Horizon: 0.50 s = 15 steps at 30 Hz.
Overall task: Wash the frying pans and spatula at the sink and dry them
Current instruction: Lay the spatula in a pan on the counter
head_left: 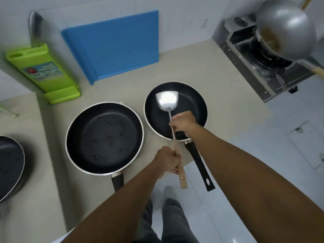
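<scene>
A person holds a metal spatula (166, 99) in both hands. The left hand (167, 160) wraps the wooden handle, and the right hand (184, 122) pinches the steel shaft further up. The spatula's long axis runs away from the body, with its blade over the small frying pan (192, 106) beyond the grip. A larger frying pan (105, 137) sits just left of the grip. No sink shows.
</scene>
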{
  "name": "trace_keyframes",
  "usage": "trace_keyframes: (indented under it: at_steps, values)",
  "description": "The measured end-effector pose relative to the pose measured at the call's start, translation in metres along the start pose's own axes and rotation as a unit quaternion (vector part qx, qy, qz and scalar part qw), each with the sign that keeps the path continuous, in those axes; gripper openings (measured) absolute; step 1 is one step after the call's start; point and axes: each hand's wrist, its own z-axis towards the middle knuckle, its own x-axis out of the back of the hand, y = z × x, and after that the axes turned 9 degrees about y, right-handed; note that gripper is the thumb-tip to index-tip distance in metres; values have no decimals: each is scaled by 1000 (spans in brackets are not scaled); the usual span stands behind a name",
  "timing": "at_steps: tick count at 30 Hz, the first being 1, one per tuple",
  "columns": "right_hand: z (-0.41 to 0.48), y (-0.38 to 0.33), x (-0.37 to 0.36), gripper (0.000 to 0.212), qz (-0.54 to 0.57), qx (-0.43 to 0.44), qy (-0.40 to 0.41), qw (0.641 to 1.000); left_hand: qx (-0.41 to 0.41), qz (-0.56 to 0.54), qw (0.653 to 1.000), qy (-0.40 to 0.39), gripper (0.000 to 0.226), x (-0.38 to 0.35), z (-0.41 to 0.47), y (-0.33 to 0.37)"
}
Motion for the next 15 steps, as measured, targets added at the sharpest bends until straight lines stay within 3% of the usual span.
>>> trace_keyframes:
  at_steps: [6,15]
  values:
    - [39,3,-2,21,-55,21,-52,997,23,-29,998,43,16,-25,20,16]
    - [67,13,1,17,-71,69,-108,989,45,-62,996,42,14,-44,28,22]
